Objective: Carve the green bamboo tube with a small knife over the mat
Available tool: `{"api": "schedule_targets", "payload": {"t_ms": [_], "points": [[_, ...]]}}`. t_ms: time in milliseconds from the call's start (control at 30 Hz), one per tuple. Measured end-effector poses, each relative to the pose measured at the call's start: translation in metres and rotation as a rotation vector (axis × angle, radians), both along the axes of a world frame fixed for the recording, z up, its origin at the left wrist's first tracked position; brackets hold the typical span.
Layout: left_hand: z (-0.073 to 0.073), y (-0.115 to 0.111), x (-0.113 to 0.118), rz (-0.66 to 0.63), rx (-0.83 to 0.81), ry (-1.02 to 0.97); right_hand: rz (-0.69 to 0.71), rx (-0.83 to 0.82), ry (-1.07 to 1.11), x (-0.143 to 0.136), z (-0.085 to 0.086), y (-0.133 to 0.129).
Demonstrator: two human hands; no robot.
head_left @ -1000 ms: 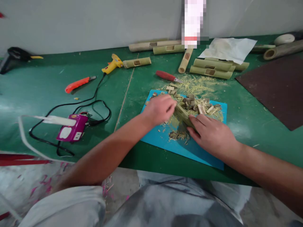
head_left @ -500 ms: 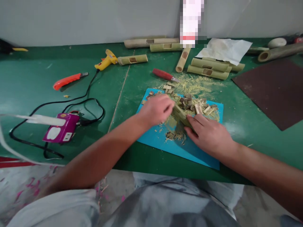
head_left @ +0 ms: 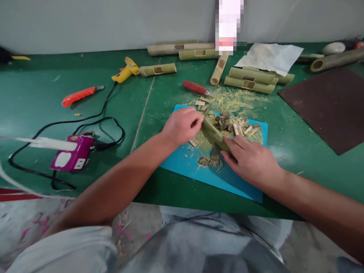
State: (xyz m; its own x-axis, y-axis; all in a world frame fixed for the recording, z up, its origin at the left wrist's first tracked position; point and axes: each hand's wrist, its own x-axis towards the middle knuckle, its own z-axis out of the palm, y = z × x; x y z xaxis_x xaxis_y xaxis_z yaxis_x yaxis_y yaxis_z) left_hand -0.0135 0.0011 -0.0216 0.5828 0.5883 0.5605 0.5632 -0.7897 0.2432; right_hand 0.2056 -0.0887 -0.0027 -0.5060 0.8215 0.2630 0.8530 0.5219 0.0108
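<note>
A green bamboo tube (head_left: pixel 214 132) lies slantwise over the blue mat (head_left: pixel 182 167). My right hand (head_left: pixel 248 157) is wrapped round its near end. At the far end my left hand (head_left: pixel 184 125) is closed, thumb side toward the tube; whatever its fingers hold is hidden. Bamboo chips (head_left: pixel 224 120) and shavings are heaped behind the tube, and a smaller clump of shavings (head_left: pixel 209 162) sits on the mat in front of it. Beyond the mat lies a red-handled knife (head_left: pixel 196 88), its blade tip near pale sawdust (head_left: pixel 236 96).
Notched bamboo tubes (head_left: pixel 250 85) lie at the back, some beneath white paper (head_left: pixel 270 57). To the left are a yellow glue gun (head_left: pixel 125 71), an orange utility knife (head_left: pixel 79 96) and a purple power socket (head_left: pixel 72 151) with looping cords. A dark brown sheet (head_left: pixel 327 110) lies at right.
My left hand has shifted slightly left, away from the tube's far end, exposing more of the tube. My right hand keeps its grip. The whole view has shifted slightly.
</note>
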Motion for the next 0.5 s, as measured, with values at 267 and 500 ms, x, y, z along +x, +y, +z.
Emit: {"api": "schedule_targets", "payload": {"t_ms": [267, 500], "points": [[0.0012, -0.0016, 0.0023, 0.023, 0.022, 0.027, -0.024, -0.032, 0.008, 0.0020, 0.0004, 0.0002], [0.0021, 0.0003, 0.0030, 0.002, 0.049, 0.056, -0.015, 0.019, 0.031, 0.0028, -0.0012, 0.0004]]}}
